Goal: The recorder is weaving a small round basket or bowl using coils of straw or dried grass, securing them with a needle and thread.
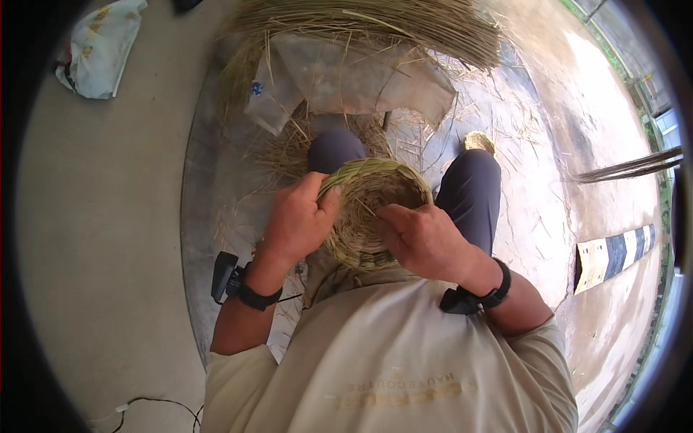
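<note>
A round woven straw basket (357, 216) rests in my lap, its opening tilted up toward me. The rim is greener than the tan inside wall. My left hand (297, 216) grips the rim at the left, with the thumb inside and the fingers round the outside. Over the basket's right side, my right hand (419, 234) is closed, its fingertips pinched inside the opening near a thin strand of straw. Whether that strand is held between them is too small to make out.
A large bundle of long straw (375, 25) lies beyond my knees, beside a translucent plastic sheet (346, 72) with loose stalks. A small woven piece (479, 142) sits by my right knee. At the far left is a white bag (107, 50); at right, a striped board (613, 256).
</note>
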A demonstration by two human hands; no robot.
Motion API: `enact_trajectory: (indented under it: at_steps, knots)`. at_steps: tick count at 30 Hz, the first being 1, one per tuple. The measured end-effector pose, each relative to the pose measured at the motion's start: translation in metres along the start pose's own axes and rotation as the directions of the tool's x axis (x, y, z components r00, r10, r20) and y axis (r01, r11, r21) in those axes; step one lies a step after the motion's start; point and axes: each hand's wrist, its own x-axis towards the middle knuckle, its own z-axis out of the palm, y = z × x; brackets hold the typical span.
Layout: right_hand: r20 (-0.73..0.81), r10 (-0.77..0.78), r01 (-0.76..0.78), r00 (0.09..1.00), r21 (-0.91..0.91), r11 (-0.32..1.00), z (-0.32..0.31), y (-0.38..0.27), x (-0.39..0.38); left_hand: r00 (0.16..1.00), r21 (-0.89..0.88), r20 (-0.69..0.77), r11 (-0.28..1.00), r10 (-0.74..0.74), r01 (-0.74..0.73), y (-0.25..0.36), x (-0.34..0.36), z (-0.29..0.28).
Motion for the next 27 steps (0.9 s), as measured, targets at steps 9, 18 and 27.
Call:
enact_trajectory:
  at_steps: [9, 18, 27]
  knots:
    - [-0.011, -0.012, 0.012, 1.0, -0.002, 1.0, 0.006, 0.001, 0.002, 0.999, -0.031, 0.001, 0.999, 0.032, -0.032, 0.007, 0.001, -0.004]
    - [-0.094, -0.028, 0.04, 0.995, 0.125, 0.991, 0.016, 0.005, 0.022, 0.994, 0.073, -0.01, 0.992, 0.104, -0.103, 0.009, -0.003, 0.009]
    - [0.073, 0.026, -0.038, 0.997, 0.168, 0.985, 0.004, -0.002, 0.025, 0.994, 0.157, -0.057, 0.984, 0.092, -0.082, 0.001, 0.004, 0.0]
